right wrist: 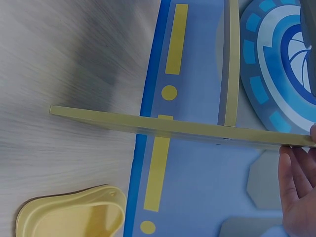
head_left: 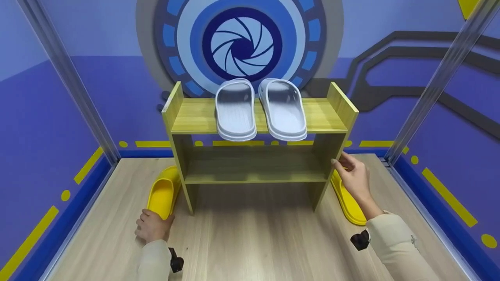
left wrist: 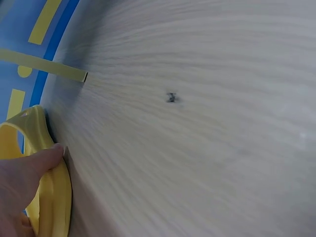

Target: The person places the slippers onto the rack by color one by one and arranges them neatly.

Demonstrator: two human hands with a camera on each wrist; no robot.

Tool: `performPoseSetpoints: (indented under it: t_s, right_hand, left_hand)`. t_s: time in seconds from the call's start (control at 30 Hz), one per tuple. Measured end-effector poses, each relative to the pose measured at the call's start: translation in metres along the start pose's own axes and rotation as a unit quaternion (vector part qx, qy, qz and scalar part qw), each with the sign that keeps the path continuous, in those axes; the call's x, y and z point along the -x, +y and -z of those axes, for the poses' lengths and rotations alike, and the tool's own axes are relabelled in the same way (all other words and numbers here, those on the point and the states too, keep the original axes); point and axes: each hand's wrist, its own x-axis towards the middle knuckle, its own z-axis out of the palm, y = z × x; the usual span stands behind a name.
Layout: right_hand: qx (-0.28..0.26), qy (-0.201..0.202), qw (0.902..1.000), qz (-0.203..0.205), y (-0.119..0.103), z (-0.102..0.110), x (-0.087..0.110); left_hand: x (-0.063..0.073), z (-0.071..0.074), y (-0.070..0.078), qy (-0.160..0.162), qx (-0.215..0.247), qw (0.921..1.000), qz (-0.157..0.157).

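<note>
A two-tier wooden shoe rack (head_left: 256, 166) stands on the table. My left hand (head_left: 153, 226) grips the heel end of a yellow clog (head_left: 162, 195) to the rack's left. In the left wrist view the thumb (left wrist: 47, 159) lies over the clog's rim. Around the right side panel (right wrist: 177, 127) of the rack, my right hand (head_left: 355, 177) pinches the front edge, thumb on one face and fingers on the other. A second yellow clog (head_left: 349, 207) lies by that panel, partly hidden under the right forearm.
Two pale grey clogs, left (head_left: 236, 113) and right (head_left: 285, 113), sit side by side on the top shelf (head_left: 193, 117), heels over its front edge. Blue printed walls (head_left: 117, 93) and metal posts (head_left: 74, 78) enclose the wooden table (head_left: 242, 242).
</note>
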Motion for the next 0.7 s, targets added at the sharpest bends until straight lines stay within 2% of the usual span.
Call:
performPoseSetpoints:
  t_s: [0.27,0.4,0.7]
  right_hand:
    - [-0.001,-0.01,0.9998,-0.018,0.032,-0.004,-0.006]
    - [0.011,-0.01,0.9997,-0.02,0.036,-0.004,-0.006]
    - [0.011,-0.014,0.9995,-0.025,0.036,-0.003,-0.007]
  left_hand:
    - [-0.002,0.009,-0.002,-0.024,0.069,0.9973,0.01]
    - [-0.007,0.015,-0.002,-0.042,0.097,0.9943,0.011]
    - [-0.018,0.036,-0.016,-0.064,0.117,0.99,-0.046]
